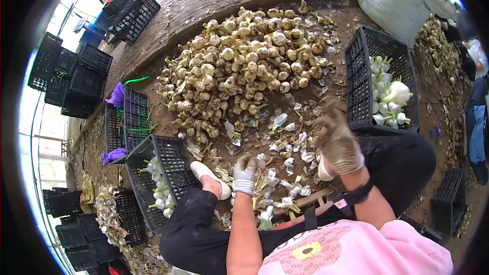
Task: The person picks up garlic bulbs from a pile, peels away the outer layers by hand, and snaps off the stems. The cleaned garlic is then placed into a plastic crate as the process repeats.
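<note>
My left hand (245,174), in a white and grey work glove, is over the ground between my feet with its fingers curled. A pale scrap (261,161) shows beside its fingertips; what the fingers hold is hidden. Raised to the right, my right hand (338,142) wears a soiled glove, its fingers spread and smeared by motion. A peeled white garlic bulb (397,92) appears larger than the others over the right black crate (359,84), where several clean bulbs (382,74) lie. In front spreads a big heap of unpeeled garlic (229,66).
Peeled skins (295,188) litter the ground around my feet. At left stands a black crate (175,160) with white garlic, beside a crate with purple cloth (116,94). Stacked crates (86,81) line the left; a white sack (392,2) stands back right. Another person (478,58) is at far right.
</note>
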Demonstrator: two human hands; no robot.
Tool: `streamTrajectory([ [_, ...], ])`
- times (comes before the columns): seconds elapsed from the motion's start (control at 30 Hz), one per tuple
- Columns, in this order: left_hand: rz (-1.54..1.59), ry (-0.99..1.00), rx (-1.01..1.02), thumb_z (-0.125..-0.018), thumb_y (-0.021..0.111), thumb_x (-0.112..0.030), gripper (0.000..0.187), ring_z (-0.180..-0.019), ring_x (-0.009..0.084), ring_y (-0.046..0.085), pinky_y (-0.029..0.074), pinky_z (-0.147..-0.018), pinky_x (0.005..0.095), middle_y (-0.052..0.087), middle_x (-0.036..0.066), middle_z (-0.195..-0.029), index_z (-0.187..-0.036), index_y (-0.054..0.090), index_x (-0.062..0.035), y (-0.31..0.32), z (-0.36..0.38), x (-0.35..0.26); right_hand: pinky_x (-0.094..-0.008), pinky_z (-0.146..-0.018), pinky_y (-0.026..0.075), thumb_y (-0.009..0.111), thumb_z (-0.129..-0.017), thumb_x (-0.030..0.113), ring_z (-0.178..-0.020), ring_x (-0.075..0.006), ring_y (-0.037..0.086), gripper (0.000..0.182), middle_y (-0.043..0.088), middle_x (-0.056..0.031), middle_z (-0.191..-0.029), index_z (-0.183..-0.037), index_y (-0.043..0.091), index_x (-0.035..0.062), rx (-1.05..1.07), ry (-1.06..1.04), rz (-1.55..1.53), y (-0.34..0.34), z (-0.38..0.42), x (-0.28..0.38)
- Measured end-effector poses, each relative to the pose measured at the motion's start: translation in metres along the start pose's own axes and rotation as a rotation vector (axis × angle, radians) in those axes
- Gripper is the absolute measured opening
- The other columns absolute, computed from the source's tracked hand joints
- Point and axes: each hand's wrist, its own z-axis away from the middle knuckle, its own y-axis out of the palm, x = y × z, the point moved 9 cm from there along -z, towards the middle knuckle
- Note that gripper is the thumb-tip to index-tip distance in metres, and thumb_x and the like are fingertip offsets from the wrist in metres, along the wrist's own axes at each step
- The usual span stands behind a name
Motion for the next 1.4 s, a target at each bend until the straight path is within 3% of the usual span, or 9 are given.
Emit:
streamTrajectory([
  [0.13, -0.281, 0.15, -0.208, -0.081, 0.059, -0.003, 0.012, -0.068, 0.0112, 0.055, 0.046, -0.063, 0.0242, 0.061, 0.004, -0.077, -0.092, 0.059, -0.0025, -0.019, -0.033, -0.013, -0.0263, -0.057, 0.05, 0.059, -0.083, 0.009, -0.07, -0.0171, 0.06, 0.016, 0.062, -0.0102, -0.083, -0.096, 0.059, -0.0003, -0.163, 0.431, 0.024, -0.086, -0.005, -0.1],
  [0.2, -0.49, 0.226, -0.224, -0.077, 0.062, -0.004, 0.017, -0.07, 0.0129, 0.056, 0.047, -0.067, 0.0253, 0.062, 0.006, -0.08, -0.094, 0.059, -0.0005, -0.014, -0.064, -0.027, -0.0259, -0.062, 0.05, 0.05, -0.085, 0.013, -0.073, -0.0161, 0.06, 0.021, 0.062, -0.0085, -0.081, -0.098, 0.06, -0.0009, 0.13, 0.442, 0.428, -0.051, -0.006, -0.106],
  [0.37, -1.134, 0.436, -0.15, -0.075, 0.062, -0.016, 0.036, -0.096, 0.0305, 0.057, 0.046, -0.082, 0.0353, 0.058, 0.016, -0.108, -0.109, 0.056, -0.0068, 0.047, -0.158, -0.071, -0.025, -0.069, 0.049, 0.052, -0.089, 0.019, -0.079, -0.0117, 0.059, 0.026, 0.063, -0.0061, -0.09, -0.106, 0.059, -0.0001, -0.008, 0.527, 0.702, -0.063, -0.023, -0.124],
  [0.6, -1.418, -0.071, 0.113, -0.077, 0.059, -0.018, 0.061, -0.115, 0.0368, 0.046, 0.041, -0.094, 0.037, 0.036, 0.021, -0.136, -0.133, 0.036, -0.0119, 0.079, -0.271, -0.013, -0.0244, -0.071, 0.047, 0.047, -0.091, 0.015, -0.08, -0.0124, 0.057, 0.027, 0.061, -0.0077, -0.092, -0.111, 0.052, -0.0022, -0.213, 0.649, 0.837, -0.133, -0.032, -0.135],
  [0.7, -1.476, 0.164, -0.006, -0.076, 0.059, -0.017, 0.041, -0.103, 0.0381, 0.053, 0.046, -0.084, 0.0419, 0.044, 0.018, -0.127, -0.115, 0.047, -0.0112, 0.066, -0.276, -0.019, -0.0239, -0.071, 0.047, 0.049, -0.09, 0.014, -0.079, -0.0123, 0.057, 0.027, 0.061, -0.008, -0.091, -0.11, 0.052, -0.0027, -0.209, 0.639, 0.829, -0.136, -0.031, -0.139],
  [0.93, -0.618, -0.116, -0.131, -0.073, 0.066, -0.008, 0.026, -0.075, 0.0192, 0.056, 0.046, -0.072, 0.03, 0.058, 0.009, -0.081, -0.094, 0.052, -0.0048, 0.013, -0.203, -0.002, -0.0252, -0.07, 0.047, 0.057, -0.084, 0.015, -0.081, -0.0107, 0.057, 0.028, 0.061, -0.0055, -0.09, -0.107, 0.056, -0.0002, -0.262, 0.49, 0.791, -0.12, -0.034, -0.123],
  [1.1, -0.634, 0.332, 0.06, -0.073, 0.065, -0.001, 0.027, -0.076, 0.0111, 0.052, 0.047, -0.064, 0.0242, 0.054, 0.006, -0.086, -0.097, 0.051, -0.0035, 0.04, -0.081, -0.034, -0.0226, -0.06, 0.044, 0.063, -0.08, 0.007, -0.069, -0.0078, 0.052, 0.028, 0.059, -0.004, -0.088, -0.107, 0.058, 0.0029, -0.311, 0.316, 0.83, -0.106, -0.032, -0.111],
  [1.17, -0.355, 0.099, 0.122, -0.073, 0.064, -0.001, 0.03, -0.081, 0.0106, 0.05, 0.045, -0.069, 0.0232, 0.054, 0.006, -0.091, -0.099, 0.05, -0.0028, 0.072, -0.02, -0.059, -0.0224, -0.059, 0.044, 0.063, -0.08, 0.007, -0.066, -0.0079, 0.053, 0.02, 0.06, -0.0041, -0.085, -0.099, 0.061, 0.0019, -0.121, 0.065, 0.973, -0.09, -0.041, -0.109],
  [1.4, -0.75, 0.582, 0.06, -0.066, 0.073, -0.008, 0.055, -0.097, 0.0285, 0.057, 0.046, -0.084, 0.0345, 0.055, 0.018, -0.109, -0.115, 0.048, 0.0026, 0.07, 0.071, -0.112, -0.0212, -0.06, 0.043, 0.063, -0.083, 0.014, -0.067, -0.0059, 0.051, 0.013, 0.059, -0.0003, -0.077, -0.087, 0.061, 0.0026, -0.065, 0.368, 0.66, -0.065, -0.016, -0.127],
])
